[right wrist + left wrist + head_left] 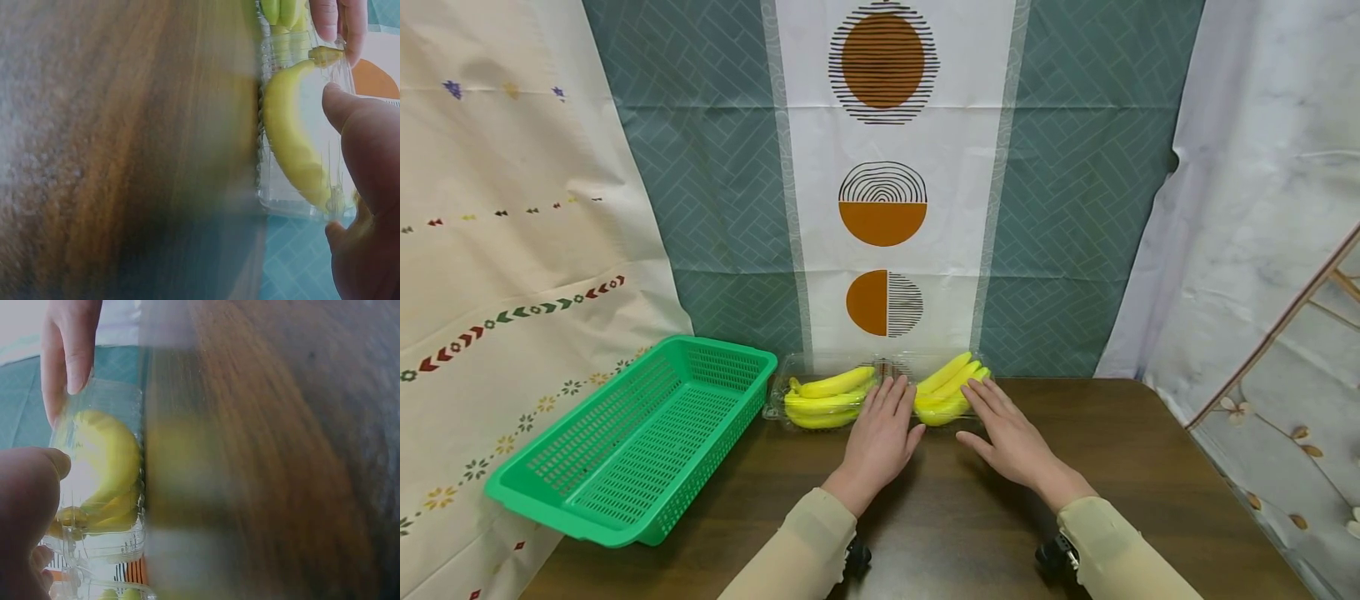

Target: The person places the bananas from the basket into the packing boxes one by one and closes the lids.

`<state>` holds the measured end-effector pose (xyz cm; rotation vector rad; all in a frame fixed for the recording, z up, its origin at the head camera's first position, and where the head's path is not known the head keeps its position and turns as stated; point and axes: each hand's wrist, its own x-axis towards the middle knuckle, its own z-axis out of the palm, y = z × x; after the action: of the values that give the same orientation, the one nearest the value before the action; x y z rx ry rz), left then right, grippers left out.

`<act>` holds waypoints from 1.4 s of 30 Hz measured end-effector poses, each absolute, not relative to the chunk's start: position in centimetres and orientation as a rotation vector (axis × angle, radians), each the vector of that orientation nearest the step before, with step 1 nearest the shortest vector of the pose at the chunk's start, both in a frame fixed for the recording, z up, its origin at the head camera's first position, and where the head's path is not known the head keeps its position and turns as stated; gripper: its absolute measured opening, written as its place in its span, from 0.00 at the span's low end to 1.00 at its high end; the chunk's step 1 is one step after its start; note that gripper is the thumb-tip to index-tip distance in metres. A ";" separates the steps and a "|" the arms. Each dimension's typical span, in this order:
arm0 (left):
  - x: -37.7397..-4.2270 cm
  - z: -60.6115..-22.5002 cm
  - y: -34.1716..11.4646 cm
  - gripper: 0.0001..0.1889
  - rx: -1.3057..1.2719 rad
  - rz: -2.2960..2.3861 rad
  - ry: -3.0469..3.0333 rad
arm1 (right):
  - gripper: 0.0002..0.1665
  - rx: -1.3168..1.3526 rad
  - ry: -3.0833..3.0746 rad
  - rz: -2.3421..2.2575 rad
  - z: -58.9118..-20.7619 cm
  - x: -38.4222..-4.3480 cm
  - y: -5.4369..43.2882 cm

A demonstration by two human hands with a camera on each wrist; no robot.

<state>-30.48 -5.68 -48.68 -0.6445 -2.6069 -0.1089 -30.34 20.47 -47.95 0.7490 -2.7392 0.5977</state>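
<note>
Two clear plastic boxes stand side by side at the back of the table. Bananas (827, 400) fill the left box (777, 407), and more bananas (946, 392) lie in the right box (294, 203). My left hand (880, 437) has its fingers stretched out over the inner end of the right box, where the two boxes meet. On that box's right end my right hand (1011, 433) rests with straight fingers. In the right wrist view the right thumb (340, 103) lies along the box's near upper edge. Some fingertips are hidden behind the hands.
A green plastic basket (658, 517) with perforated walls stands at the left, close to the left box. The brown wooden table (955, 533) ends at a patterned cloth backdrop (1075, 208) behind the boxes. More cloth hangs along both sides.
</note>
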 end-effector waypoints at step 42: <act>-29.9 -47.7 -5.9 0.36 -0.659 -0.156 -2.612 | 0.50 0.703 -2.723 0.599 -47.5 -29.8 20.1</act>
<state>-29.90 -5.92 -47.74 -0.6588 -2.6117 -0.1558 -29.77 20.11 -47.46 0.7029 -2.7233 0.5993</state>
